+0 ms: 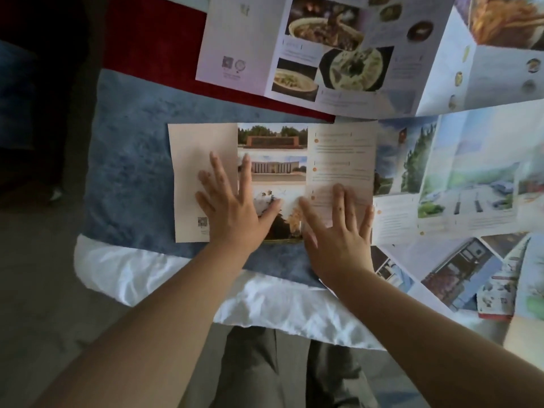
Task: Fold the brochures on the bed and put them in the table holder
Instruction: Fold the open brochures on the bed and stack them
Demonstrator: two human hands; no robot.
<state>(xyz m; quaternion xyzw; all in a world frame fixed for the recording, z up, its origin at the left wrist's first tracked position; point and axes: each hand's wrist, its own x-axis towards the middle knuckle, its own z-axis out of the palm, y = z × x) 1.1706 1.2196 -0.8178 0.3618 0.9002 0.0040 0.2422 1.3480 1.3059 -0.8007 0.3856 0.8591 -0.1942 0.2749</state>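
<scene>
A three-panel brochure (272,151) with building photos lies unfolded and flat on the blue blanket (129,178) of the bed. My left hand (232,207) rests flat on it, fingers spread, over the seam between the blank left panel and the photo panel. My right hand (338,231) presses flat on the lower part of the right text panel. Neither hand grips anything. The table holder is not in view.
Several other open brochures lie around: a food brochure (309,51) at the top, a landscape one (459,178) to the right, another (459,269) at the lower right. A red cloth (153,39) lies at the back. The white sheet (182,275) marks the bed's near edge, with my legs below.
</scene>
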